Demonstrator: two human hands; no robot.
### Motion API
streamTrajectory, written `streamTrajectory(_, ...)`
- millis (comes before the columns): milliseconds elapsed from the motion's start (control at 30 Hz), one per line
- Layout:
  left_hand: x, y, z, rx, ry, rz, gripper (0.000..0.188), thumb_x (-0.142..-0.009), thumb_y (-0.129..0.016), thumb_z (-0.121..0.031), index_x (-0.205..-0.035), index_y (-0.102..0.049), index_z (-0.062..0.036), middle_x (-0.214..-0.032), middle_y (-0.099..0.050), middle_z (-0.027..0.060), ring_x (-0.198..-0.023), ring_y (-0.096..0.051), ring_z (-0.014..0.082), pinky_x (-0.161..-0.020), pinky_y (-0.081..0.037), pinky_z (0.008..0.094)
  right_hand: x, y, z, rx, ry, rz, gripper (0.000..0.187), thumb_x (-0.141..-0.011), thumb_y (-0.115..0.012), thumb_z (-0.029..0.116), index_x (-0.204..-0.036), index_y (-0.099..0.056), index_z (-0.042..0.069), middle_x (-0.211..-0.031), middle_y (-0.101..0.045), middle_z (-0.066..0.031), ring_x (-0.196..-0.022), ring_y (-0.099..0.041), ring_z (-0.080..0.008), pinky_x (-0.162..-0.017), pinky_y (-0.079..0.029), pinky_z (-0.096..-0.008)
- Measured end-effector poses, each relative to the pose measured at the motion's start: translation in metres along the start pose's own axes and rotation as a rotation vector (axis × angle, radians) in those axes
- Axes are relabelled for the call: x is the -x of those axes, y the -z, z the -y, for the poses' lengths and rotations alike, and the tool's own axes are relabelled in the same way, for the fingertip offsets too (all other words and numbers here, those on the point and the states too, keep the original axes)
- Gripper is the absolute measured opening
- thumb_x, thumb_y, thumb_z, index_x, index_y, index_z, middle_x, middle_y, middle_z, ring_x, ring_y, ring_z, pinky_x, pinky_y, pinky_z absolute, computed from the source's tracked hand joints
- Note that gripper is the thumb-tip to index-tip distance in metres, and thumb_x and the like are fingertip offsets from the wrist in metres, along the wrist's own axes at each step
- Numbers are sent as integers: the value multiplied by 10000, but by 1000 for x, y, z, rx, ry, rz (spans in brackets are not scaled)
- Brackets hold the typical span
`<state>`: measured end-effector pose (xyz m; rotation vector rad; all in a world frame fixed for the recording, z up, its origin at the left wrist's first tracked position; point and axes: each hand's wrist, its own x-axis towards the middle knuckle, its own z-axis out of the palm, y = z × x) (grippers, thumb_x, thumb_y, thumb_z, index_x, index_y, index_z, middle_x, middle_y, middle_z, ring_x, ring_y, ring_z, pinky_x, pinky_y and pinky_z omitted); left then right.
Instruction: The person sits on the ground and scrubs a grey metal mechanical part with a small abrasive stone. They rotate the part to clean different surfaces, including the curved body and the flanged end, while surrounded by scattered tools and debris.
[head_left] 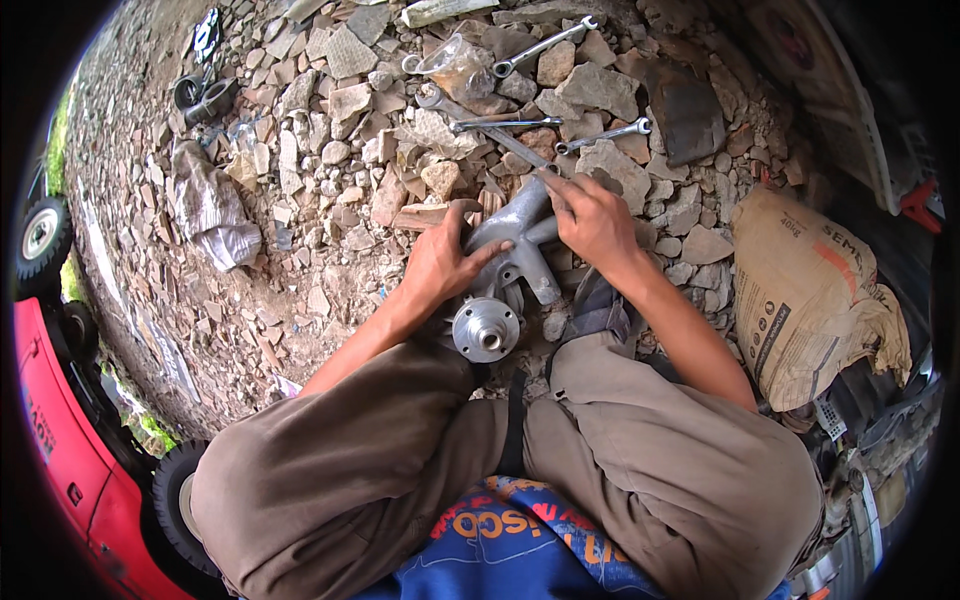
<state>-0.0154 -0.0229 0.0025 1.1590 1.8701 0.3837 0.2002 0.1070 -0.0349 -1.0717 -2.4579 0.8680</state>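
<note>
A grey cast-metal water pump (528, 262) with several pipe-like branches sits between my knees. Its round hub flange (486, 330), pierced by bolt holes, faces up at the near end. My left hand (447, 255) is closed on the pump's left side, thumb across the top. At the far end, my right hand (592, 222) has its fingers bent against the upper branches; whether something small is pinched there is hidden. Just beyond its fingertips ends a long dull wrench (490, 128) lying on the rubble.
Shiny wrenches (545, 45) and a clear plastic bag (460, 65) lie on broken stone ahead. A torn paper sack (800, 300) is at right. Leftward are a dirty cloth (212, 210), black round parts (205, 98) and a red vehicle (75, 450).
</note>
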Motion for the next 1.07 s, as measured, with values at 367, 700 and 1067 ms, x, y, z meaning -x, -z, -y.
streamTrajectory(367, 1, -2, 3, 27, 17, -43, 748, -840, -872, -491, -1333, -562, -21, -889, -742, 244, -839, -744, 393, -751, -566, 485, 18, 9, 43, -32, 43, 206, 357, -914, -676, 105, -1262, -755, 126, -936, -720, -147, -762, -736, -368, -671, -621, -452)
streamTrajectory(700, 0, -5, 12, 15, -23, -43, 781, -849, -842, -547, -1314, -540, 3, -824, -714, 276, -802, -728, 455, -715, -561, 519, 19, 2, 34, -17, 81, 143, 378, -901, -687, 119, -1269, -759, 165, -939, -710, -123, -747, -741, -330, -649, -615, -425)
streamTrajectory(1067, -1, -4, 10, 10, -18, -40, 776, -851, -836, -565, -1305, -544, -8, -826, -719, 281, -800, -733, 448, -711, -557, 531, -2, 0, 0, 58, -76, 70, 400, -895, -771, 218, -1290, -748, 165, -1194, -737, -169, -891, -780, -322, -707, -647, -409)
